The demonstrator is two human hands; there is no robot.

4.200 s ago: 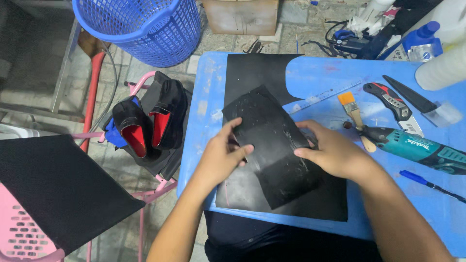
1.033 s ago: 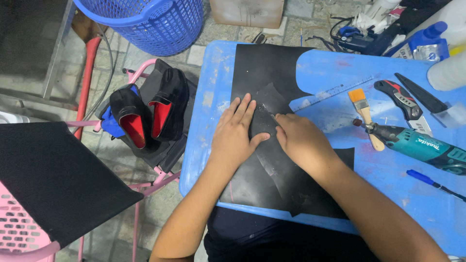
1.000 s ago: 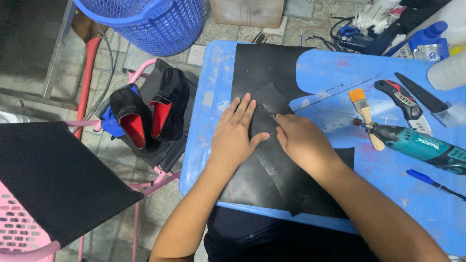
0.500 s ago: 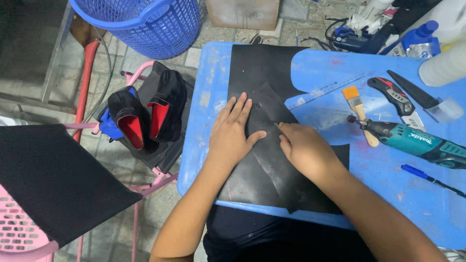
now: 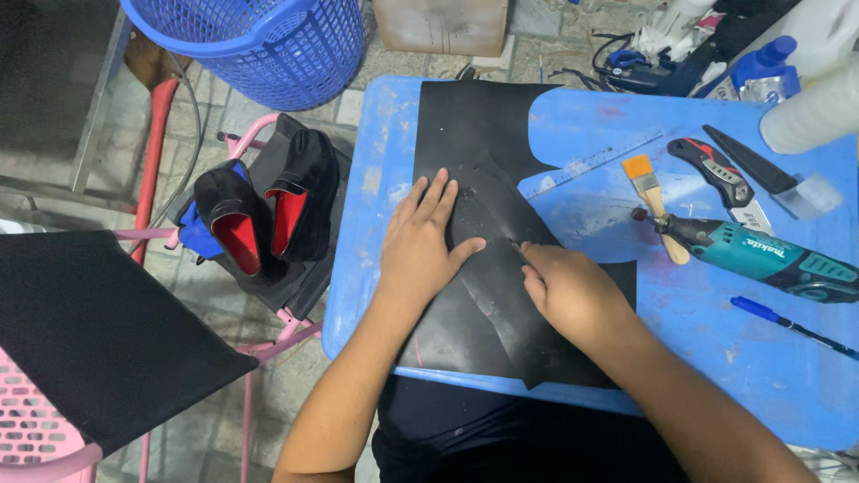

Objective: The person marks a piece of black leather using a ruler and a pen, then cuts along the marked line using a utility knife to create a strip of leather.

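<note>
Black rubber piece (image 5: 501,268) runs upper left to lower right, mid-frame.
I see left hand (image 5: 420,246) pressed flat, fingers spread; right hand (image 5: 568,291) pinches a thin tool (image 5: 519,253) at its edge.

The right hand (image 5: 573,291) closes over a thin tool, only its tip showing, too small to identify. The black sheet (image 5: 483,134) is partly hidden under both hands. The blue basket (image 5: 268,45) and white bottle (image 5: 814,107) are cut off by the picture's edges.
</note>
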